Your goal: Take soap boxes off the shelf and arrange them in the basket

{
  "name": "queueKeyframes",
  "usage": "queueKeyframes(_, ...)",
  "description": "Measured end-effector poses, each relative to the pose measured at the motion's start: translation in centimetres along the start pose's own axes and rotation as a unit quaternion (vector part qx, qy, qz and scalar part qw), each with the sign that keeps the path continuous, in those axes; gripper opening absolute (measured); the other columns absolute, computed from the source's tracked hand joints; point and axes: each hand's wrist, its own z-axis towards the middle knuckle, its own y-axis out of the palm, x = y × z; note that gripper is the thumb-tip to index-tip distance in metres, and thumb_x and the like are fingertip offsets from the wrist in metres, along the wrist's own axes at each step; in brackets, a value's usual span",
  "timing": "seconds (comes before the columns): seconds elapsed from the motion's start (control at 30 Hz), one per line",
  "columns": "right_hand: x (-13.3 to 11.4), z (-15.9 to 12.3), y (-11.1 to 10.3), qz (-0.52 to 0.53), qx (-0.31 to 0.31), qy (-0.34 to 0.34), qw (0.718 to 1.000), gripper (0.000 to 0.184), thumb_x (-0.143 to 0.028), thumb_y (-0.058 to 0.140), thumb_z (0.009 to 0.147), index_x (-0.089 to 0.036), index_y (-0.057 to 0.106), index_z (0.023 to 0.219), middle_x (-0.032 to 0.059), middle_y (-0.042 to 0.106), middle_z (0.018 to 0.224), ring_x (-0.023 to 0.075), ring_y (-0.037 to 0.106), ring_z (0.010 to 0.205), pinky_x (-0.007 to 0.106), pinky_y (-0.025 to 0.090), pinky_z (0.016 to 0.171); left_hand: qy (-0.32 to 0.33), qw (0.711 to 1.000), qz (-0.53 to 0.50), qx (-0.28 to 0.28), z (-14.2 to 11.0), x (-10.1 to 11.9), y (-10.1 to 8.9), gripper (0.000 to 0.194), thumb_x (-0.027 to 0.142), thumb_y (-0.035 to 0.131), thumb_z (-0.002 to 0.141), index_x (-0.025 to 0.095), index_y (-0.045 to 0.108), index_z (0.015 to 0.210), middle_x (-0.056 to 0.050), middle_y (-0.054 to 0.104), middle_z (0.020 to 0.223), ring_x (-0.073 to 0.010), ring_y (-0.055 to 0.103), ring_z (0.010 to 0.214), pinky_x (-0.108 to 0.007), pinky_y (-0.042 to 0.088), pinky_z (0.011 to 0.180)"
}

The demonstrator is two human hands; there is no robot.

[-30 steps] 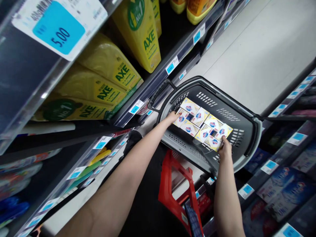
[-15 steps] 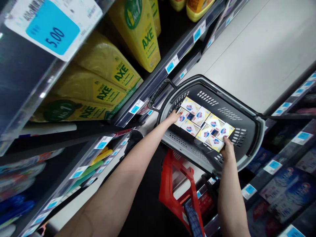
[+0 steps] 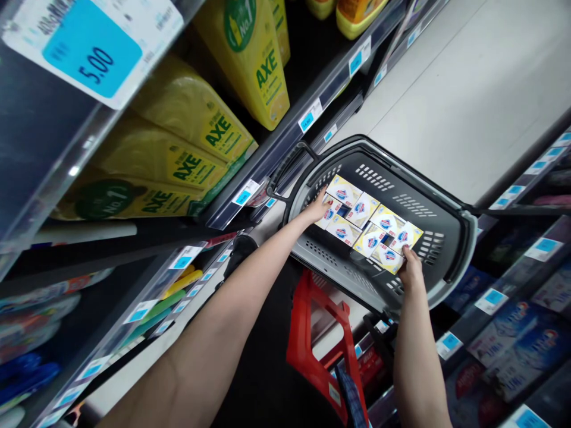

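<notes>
Charcoal shelving point(image 3: 276, 153) spans approx. 7 to 1 o'clock; facing unit point(image 3: 513, 274) at 4. Grey basket point(image 3: 388, 169) sits just off ctr. toward 3, its loop handle point(image 3: 285, 161) at basket's 9, nr. the shelving; contact n/k. Handle could snag there if the basket swings. Red frame point(image 3: 298, 351) at 6, nr. basket rim; basket support not confirmed, so a tip under uneven load can't be ruled out. Yellow bottles point(image 3: 266, 68) at 11, apart from the work.

Items in hand: two 4-box blocks, left block point(image 3: 343, 230) and right block point(image 3: 387, 258), end to end within basket outline. Resting or held clear: can't tell. Main risk: grip appears to be at outer ends only, so the join may sag or split if hands draw apart.

Left hand point(image 3: 316, 209), at blocks' 9: thumb on top, index spread from it at the corner, gripping the end; other fingers n/v. Right hand point(image 3: 411, 270), at blocks' 4: thumb on top, pinching the corner; fingers beneath hidden. Thumb slip = dropped corner, prob. dented carton.
</notes>
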Motion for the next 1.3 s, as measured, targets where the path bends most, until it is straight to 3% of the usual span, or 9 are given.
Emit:
queueKeyframes(0.4, -0.1, 0.4, -0.5, -0.008, -0.016, -0.004, 1.0, 0.029, -0.028, 0.079, 0.064, -0.017, 0.065, 0.087, 0.0034, 0.073, 0.084, 0.0196, 0.069, 0.074, 0.038, 0.062, 0.075, -0.018, 1.0, 0.007, -0.003, -0.6, 0.7, -0.3, 0.074, 0.019, 0.05, 0.085, 0.018, 0.021, 0.154, -0.008, 0.038, 0.155, -0.0183, 0.039, 0.14, -0.03, 0.03, 0.115)
queueKeyframes(0.67, -0.7, 0.2, -0.6, -0.015, -0.023, 0.019, 0.999, 0.029, -0.025, 0.077, 0.067, -0.014, 0.066, 0.091, 0.0062, 0.073, 0.088, 0.0193, 0.069, 0.072, 0.038, 0.062, 0.072, -0.019, 1.0, 0.011, -0.005, -1.0, 1.0, -0.3, 0.077, 0.017, 0.052, 0.085, 0.016, 0.019, 0.154, -0.011, 0.037, 0.155, -0.0217, 0.041, 0.139, -0.033, 0.032, 0.114)
queueKeyframes(0.97, 0.1, 0.2, -0.6, -0.008, -0.039, -0.01, 0.999, 0.029, -0.028, 0.077, 0.065, -0.018, 0.066, 0.09, 0.0036, 0.074, 0.089, 0.0192, 0.069, 0.075, 0.033, 0.061, 0.068, -0.023, 1.0, 0.0, -0.005, -0.7, 0.7, -0.2, 0.073, 0.017, 0.049, 0.087, 0.018, 0.02, 0.154, -0.009, 0.037, 0.155, -0.0199, 0.039, 0.14, -0.032, 0.032, 0.114)
queueKeyframes(1.17, 0.8, 0.5, 0.0, 0.046, -0.015, -0.002, 0.999, 0.037, -0.054, 0.06, 0.08, -0.022, 0.066, 0.098, 0.0031, 0.072, 0.103, 0.0203, 0.068, 0.095, 0.038, 0.058, 0.081, -0.027, 1.0, -0.005, 0.004, -0.9, 1.0, -0.1, 0.07, 0.019, 0.048, 0.089, 0.018, 0.021, 0.154, -0.008, 0.039, 0.154, -0.0181, 0.04, 0.14, -0.029, 0.033, 0.113)
queueKeyframes(1.3, 1.3, 0.8, -0.2, 0.046, 0.039, -0.001, 0.998, 0.05, -0.066, 0.045, 0.084, -0.02, 0.065, 0.09, 0.005, 0.071, 0.097, 0.0213, 0.068, 0.093, 0.041, 0.056, 0.085, -0.043, 0.999, -0.003, 0.015, -0.9, 1.0, 0.1, 0.072, 0.026, 0.05, 0.09, 0.018, 0.018, 0.154, -0.011, 0.04, 0.153, -0.0217, 0.044, 0.137, -0.032, 0.035, 0.111)
